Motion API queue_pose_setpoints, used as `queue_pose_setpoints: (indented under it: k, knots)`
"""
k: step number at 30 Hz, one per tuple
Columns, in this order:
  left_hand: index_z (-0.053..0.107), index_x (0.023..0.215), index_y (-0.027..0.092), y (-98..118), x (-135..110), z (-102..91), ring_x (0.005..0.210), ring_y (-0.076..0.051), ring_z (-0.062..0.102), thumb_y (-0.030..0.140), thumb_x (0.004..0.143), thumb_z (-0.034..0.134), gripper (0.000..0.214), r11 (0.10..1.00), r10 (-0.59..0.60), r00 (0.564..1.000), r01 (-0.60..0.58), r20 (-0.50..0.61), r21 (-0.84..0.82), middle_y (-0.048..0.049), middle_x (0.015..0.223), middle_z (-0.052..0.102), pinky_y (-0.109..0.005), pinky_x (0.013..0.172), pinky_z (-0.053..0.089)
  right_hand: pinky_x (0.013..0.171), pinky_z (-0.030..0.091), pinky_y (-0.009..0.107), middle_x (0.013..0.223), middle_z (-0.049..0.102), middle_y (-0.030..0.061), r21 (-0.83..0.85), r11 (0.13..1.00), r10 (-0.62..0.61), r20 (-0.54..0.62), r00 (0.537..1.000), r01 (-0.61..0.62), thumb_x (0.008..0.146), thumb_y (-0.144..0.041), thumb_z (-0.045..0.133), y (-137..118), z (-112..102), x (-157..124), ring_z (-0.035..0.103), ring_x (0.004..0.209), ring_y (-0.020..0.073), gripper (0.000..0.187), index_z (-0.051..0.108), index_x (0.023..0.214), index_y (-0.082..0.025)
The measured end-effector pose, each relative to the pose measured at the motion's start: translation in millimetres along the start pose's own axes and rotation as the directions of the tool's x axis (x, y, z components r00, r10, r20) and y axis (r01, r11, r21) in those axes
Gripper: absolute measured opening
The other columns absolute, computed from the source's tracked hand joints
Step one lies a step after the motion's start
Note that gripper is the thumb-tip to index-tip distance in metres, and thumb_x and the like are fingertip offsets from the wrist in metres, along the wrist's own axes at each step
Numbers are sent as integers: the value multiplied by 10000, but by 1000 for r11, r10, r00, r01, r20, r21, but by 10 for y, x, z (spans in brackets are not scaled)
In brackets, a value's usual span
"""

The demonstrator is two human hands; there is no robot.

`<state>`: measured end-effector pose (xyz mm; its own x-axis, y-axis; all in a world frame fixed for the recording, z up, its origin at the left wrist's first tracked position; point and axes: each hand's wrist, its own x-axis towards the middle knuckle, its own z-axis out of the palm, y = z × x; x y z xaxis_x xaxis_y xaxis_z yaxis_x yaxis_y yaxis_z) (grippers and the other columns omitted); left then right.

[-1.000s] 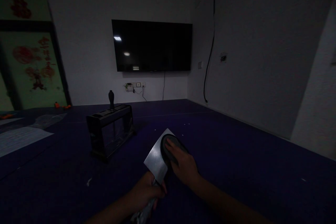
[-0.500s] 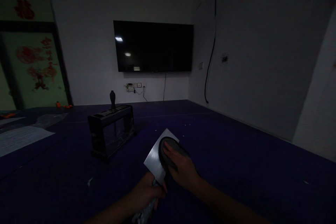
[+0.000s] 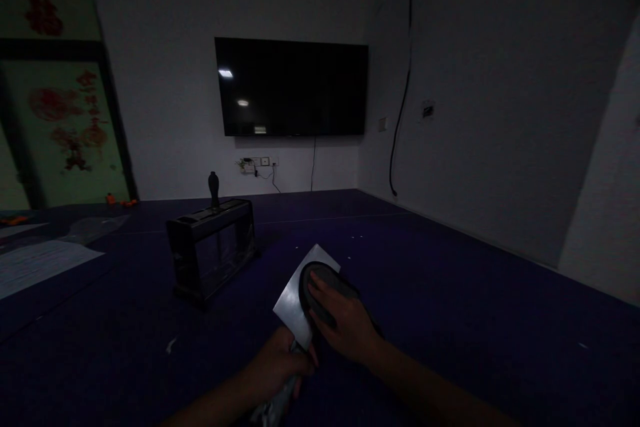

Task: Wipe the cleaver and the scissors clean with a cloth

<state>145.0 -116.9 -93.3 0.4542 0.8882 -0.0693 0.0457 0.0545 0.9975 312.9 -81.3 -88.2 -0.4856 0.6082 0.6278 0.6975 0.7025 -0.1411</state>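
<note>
My left hand (image 3: 280, 367) is closed around the handle of a cleaver (image 3: 294, 307), whose broad shiny blade points up and away from me. The handle looks wrapped in something pale and crinkled. My right hand (image 3: 347, 327) grips a dark grey oval pad with a black rim (image 3: 327, 277), its fingers spread over the top. This pad lies against the blade's right part and hides it. What the pad is made of is too dark to tell. Left of the hands stands a black knife block (image 3: 210, 217) with clear sides and one dark handle sticking up.
Dark blue sheeting (image 3: 425, 293) covers the surface, with small white scraps on it. Printed paper (image 3: 45, 267) and clear plastic (image 3: 95, 228) lie at left, near small orange objects (image 3: 120, 201). Behind are a wall-mounted television (image 3: 295, 90) and a hanging black cable (image 3: 403, 100).
My right hand and the pad have shifted very slightly left over the blade. The left hand keeps its grip on the cleaver, nearly still.
</note>
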Motion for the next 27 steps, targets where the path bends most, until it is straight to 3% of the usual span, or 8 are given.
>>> queue_pose_setpoints:
  k: [20,27]
  knots:
    - [559,657,137,-9,5,-11,306,-56,390,158,513,527,149,1000,-20,1000,20,10,12,70,444,478,-160,322,282,861,491,349,1392,348,73,14,1000,-15,-37,999,16,811,-258,461,6,20,-8,547,1080,219,487,410,1291,-198]
    - [546,671,138,-72,42,-28,306,-58,387,156,500,532,172,1000,-7,1000,6,-4,-5,72,457,466,-169,323,287,844,487,313,1376,374,66,15,990,-137,25,990,137,759,-182,470,-1,30,-39,560,1063,197,509,444,1266,-211]
